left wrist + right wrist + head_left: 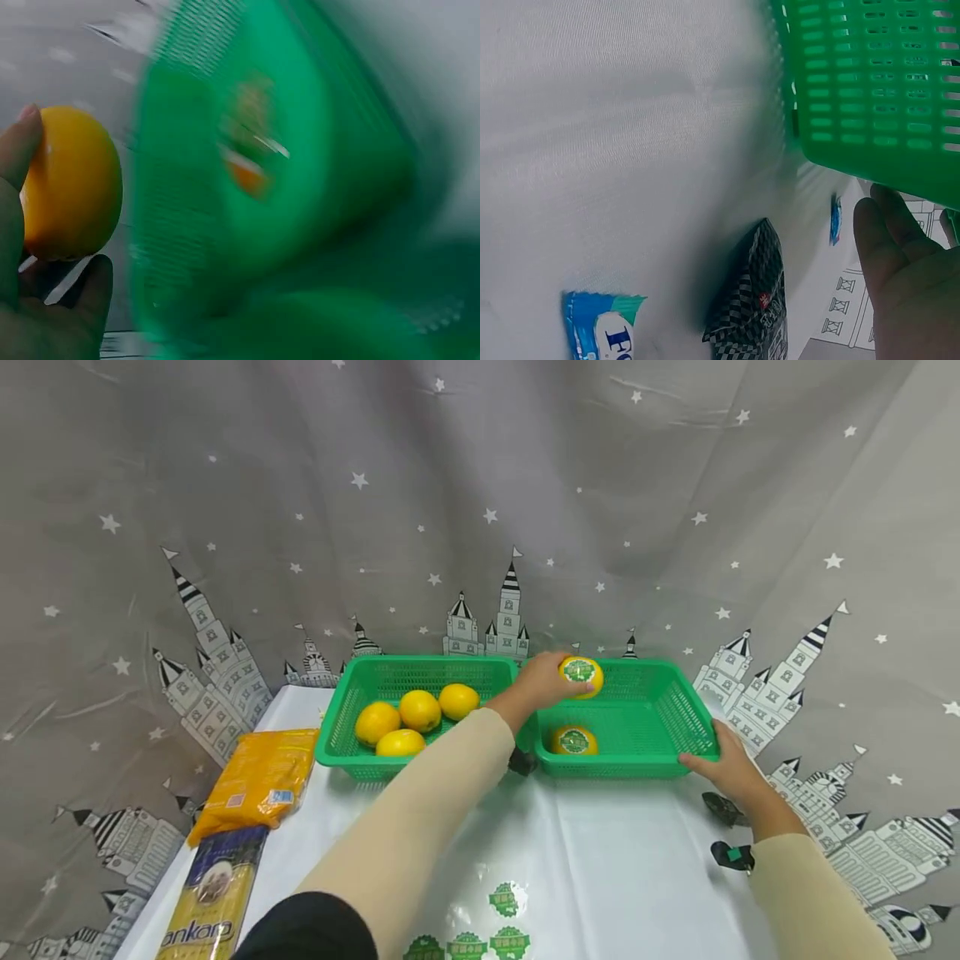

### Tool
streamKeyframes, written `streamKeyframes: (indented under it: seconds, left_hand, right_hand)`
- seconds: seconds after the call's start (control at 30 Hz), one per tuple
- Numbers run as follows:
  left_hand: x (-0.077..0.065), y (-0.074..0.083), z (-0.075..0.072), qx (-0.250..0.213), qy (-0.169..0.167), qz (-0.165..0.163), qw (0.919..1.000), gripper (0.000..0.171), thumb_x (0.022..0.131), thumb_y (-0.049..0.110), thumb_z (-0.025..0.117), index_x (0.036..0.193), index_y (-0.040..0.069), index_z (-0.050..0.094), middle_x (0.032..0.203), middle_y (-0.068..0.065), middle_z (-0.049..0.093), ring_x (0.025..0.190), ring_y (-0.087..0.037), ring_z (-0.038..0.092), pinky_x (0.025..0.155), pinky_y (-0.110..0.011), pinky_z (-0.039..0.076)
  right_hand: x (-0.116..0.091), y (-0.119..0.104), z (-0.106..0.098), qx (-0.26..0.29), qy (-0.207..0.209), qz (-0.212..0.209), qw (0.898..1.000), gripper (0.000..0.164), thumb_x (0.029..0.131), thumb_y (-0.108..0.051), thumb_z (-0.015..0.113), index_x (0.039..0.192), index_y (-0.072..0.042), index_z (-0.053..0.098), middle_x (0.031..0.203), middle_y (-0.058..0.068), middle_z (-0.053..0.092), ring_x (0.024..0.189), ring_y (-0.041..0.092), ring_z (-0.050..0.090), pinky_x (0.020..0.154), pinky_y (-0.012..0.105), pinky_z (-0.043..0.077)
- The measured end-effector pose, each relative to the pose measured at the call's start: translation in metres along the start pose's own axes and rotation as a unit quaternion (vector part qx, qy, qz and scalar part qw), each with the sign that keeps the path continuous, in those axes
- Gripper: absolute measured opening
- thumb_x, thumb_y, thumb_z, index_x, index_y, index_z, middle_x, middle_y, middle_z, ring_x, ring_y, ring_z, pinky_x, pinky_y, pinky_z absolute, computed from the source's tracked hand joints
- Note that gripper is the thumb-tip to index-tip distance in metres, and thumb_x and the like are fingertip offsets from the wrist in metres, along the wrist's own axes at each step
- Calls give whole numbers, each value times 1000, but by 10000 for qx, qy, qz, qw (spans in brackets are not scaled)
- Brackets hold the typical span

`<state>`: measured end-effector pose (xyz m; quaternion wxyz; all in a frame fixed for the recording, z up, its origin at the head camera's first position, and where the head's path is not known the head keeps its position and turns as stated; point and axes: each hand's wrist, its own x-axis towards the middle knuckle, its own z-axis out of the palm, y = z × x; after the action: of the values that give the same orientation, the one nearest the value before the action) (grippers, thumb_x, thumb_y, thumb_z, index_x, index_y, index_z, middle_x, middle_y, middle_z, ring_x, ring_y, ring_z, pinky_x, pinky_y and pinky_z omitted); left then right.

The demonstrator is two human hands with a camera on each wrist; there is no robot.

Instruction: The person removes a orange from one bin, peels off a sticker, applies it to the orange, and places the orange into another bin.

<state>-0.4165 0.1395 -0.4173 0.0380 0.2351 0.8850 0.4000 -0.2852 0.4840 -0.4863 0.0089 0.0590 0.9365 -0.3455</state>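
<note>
Smooth glossy fruit (75, 176), plastic basket (611, 770), cloth backdrop (450, 518)

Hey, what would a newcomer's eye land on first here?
Probably the round yellow fruit with a green-and-white label, held in the person's left grip near the back rim of the right-hand green perforated plastic basket. Then maybe the shiny orange plastic packet at the left edge of the white-covered table.

Head view evenly lit, glare on the sticker sheet (465, 912), left wrist view dim, green basket (180, 187) motion-blurred, yellow fruit (73, 184) sharper, right wrist view muted, soft shadows on the counter (592, 195).
</note>
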Motion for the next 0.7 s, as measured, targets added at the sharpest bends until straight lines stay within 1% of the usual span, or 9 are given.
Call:
streamKeyframes:
  seconds: [0.07,0.17,0.27,0.3,0.4,0.47,0.53,0.63,0.7]
  left_hand:
    - [6,-19,17,335,-223,-347,9986,79,90,59,77,152,18,52,140,-3,63,121,-22,62,101,-38,53]
    - [1,-43,39,812,-558,-662,9929,82,90,61,75,154,17,50,143,-1,64,129,-23,61,109,-41,48]
    - [-11,-55,50,1640,-754,-915,9793,82,89,67,72,152,18,53,140,0,67,128,-25,61,113,-45,40]
    - [-14,-58,52,1990,-785,-983,9719,80,89,69,71,150,19,56,137,1,69,129,-26,61,115,-48,36]
    - [-21,-61,53,3048,-922,-1121,9413,70,89,75,65,137,23,68,133,3,72,136,-28,56,121,-58,23]
    - [-24,-63,50,3509,-960,-1159,9243,65,90,76,63,128,25,74,131,4,73,141,-28,52,124,-63,15]
    - [-26,-62,44,3827,-961,-1190,9111,62,90,76,61,125,27,76,132,5,73,143,-26,50,125,-65,12]
    - [-29,-61,34,3862,-993,-1226,9088,67,92,76,59,135,26,71,137,4,70,146,-26,46,125,-65,11]
    - [-32,-59,29,3753,-1024,-1166,9138,73,94,76,56,146,25,62,145,3,65,148,-26,43,126,-64,11]
  right_hand:
    - [-6,-2,8,16,-104,26,9999,116,97,-53,69,164,4,-7,163,41,10,143,58,27,113,76,30]
    - [-14,-6,19,15,-207,-40,9998,115,98,-51,69,163,5,-7,164,41,8,144,59,24,113,77,28]
    - [-19,-8,29,94,-292,-145,9994,115,97,-49,71,164,4,-5,164,40,10,144,58,26,114,75,29]
    - [-21,-10,31,94,-270,-175,9994,114,97,-49,71,164,4,-4,164,39,11,143,56,28,114,74,31]
    - [-24,-13,34,86,-184,-272,9994,113,97,-47,72,165,4,-2,161,38,17,138,53,35,111,72,36]
    - [-24,-17,34,84,-109,-338,9993,112,96,-47,72,165,3,-1,161,37,19,136,51,36,110,71,38]
    - [-22,-21,34,118,-103,-415,9990,112,97,-46,72,165,3,-2,161,38,18,137,52,35,111,72,36]
    - [-18,-28,35,181,-130,-450,9987,112,97,-46,72,165,2,-2,162,38,16,140,54,32,113,74,32]
    - [-17,-28,36,160,-127,-420,9989,112,97,-46,72,165,2,-3,162,38,16,140,54,32,113,74,33]
